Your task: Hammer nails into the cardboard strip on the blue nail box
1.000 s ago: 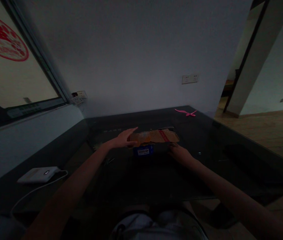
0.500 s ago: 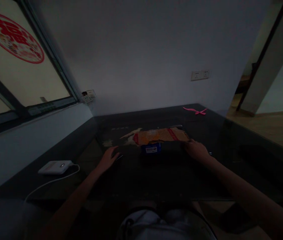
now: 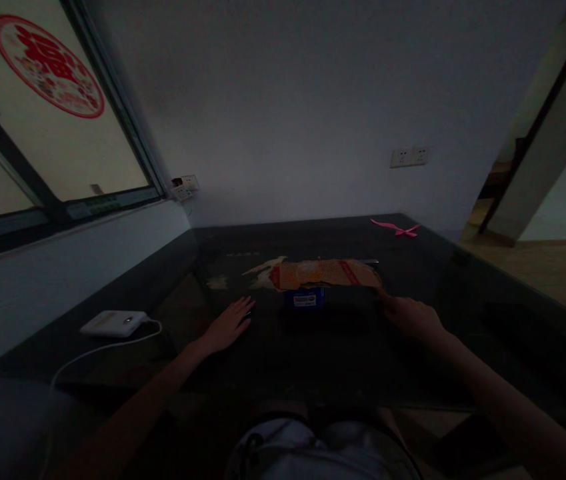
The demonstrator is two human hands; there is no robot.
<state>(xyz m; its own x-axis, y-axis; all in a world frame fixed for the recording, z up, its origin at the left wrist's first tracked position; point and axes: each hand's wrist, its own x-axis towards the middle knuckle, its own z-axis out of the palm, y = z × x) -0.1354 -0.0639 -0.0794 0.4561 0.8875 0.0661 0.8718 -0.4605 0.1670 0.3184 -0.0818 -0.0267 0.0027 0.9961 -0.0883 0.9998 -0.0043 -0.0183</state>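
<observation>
The left hand (image 3: 227, 327) is resting palm down on the dark tabletop (image 3: 267, 363), fingers released and loosely spread. To its right, a long brown cardboard (image 3: 330, 273) strip is lying across a small blue box (image 3: 305, 300), showing ragged edges, a red left end, a shiny middle patch and a slanting red stripe. The right hand (image 3: 413, 317) is hovering by its right end; whether its fingers are grasping cannot be told.
</observation>
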